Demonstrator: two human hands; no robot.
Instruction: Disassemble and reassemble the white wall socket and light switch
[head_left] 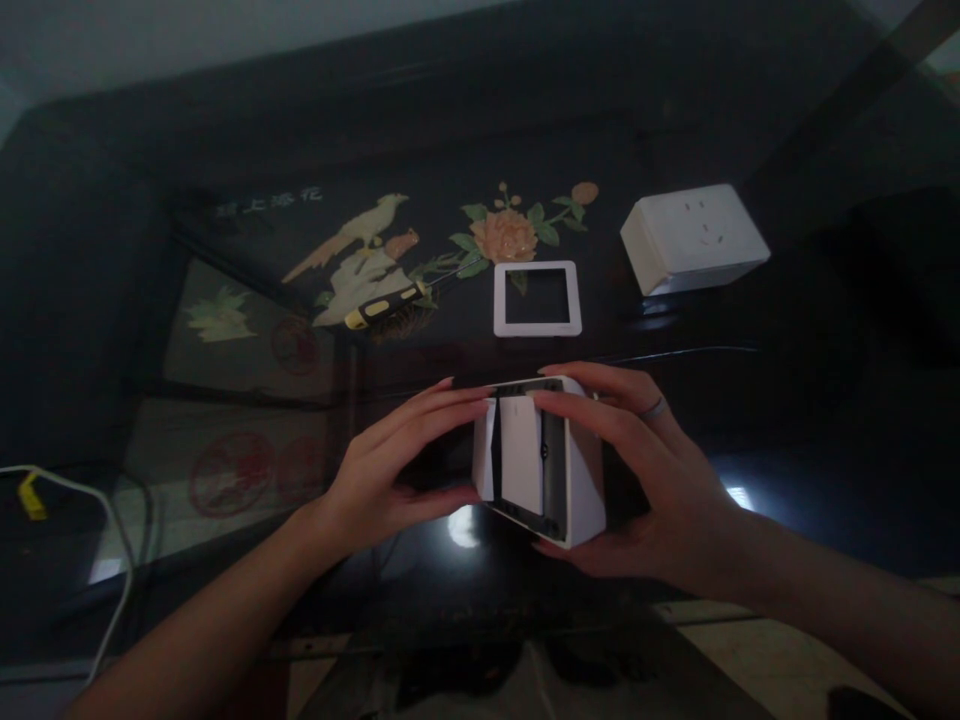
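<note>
Near the table's front edge, a white light switch (523, 455) on a deep white box (585, 480) is tilted between my hands. Its dark grey frame shows around the rockers. My right hand (652, 460) wraps the box from the right, index finger across the switch's top. With fingers above and thumb below, my left hand (405, 450) grips the left end, at a slanted white rocker (484, 450). Whether that rocker is loose, I cannot tell. Just beyond lies a white cover frame (537, 328), flat on the table.
A yellow-and-black screwdriver (386, 305) lies left of the cover frame. Another white box with a socket face (697, 240) sits at the back right. The glossy black table (420, 130) carries bird-and-flower decoration. A white cable (112, 515) hangs at the left.
</note>
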